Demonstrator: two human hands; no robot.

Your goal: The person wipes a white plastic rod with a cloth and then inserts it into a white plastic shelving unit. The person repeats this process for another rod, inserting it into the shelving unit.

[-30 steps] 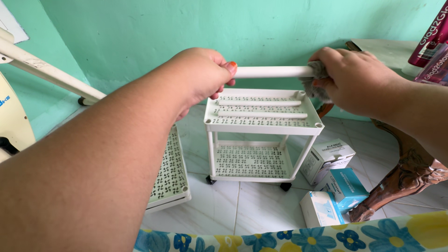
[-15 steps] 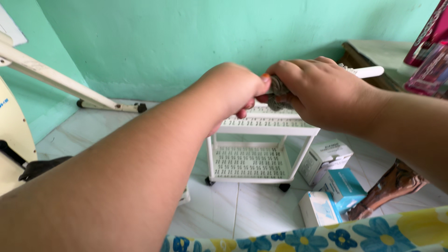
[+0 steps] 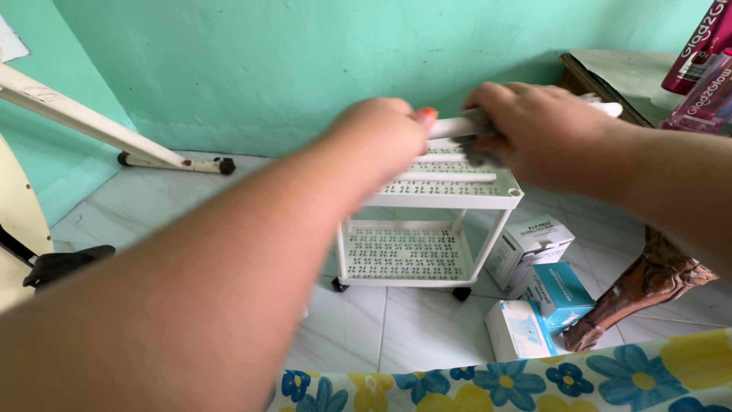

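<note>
Two hands meet over a white plastic tube [image 3: 450, 126] held level above a small wheeled rack [image 3: 427, 229]. The left hand [image 3: 381, 137] is fisted around one end of the tube; the right hand [image 3: 534, 130] pinches a grey cloth [image 3: 479, 133] around it nearer the middle, motion blur softening both. The tube's far end [image 3: 606, 108] pokes out past the right knuckles, close to a wooden side table [image 3: 648, 275] carrying pink tubes [image 3: 698, 69]. Below, two more white tubes [image 3: 446, 176] lie on the rack's perforated top shelf, and three cartons [image 3: 545, 294] sit on the tiled floor. A careless swing of the tube could, in all likelihood, knock over the pink tubes.
</note>
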